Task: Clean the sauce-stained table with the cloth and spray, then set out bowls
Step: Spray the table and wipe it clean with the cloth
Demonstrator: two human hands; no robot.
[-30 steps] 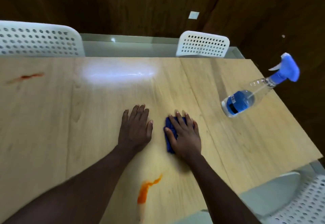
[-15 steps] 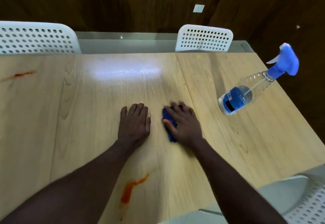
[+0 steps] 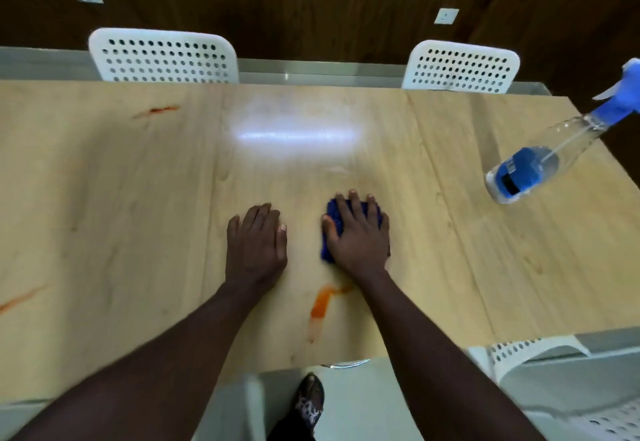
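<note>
The right hand (image 3: 358, 236) presses flat on the crumpled dark-blue cloth (image 3: 329, 229) on the light wooden table (image 3: 138, 198); just behind it lies an orange sauce smear (image 3: 320, 305). The left hand (image 3: 256, 246) rests flat, fingers together, holding nothing.

Beside left hand (image 3: 254, 246), right hand (image 3: 358, 239) presses blue cloth (image 3: 333, 213) onto table (image 3: 138, 198).

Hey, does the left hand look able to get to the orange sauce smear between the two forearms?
Probably yes: the left hand lies flat and empty, with only bare wooden table between it and the orange sauce smear.
</note>
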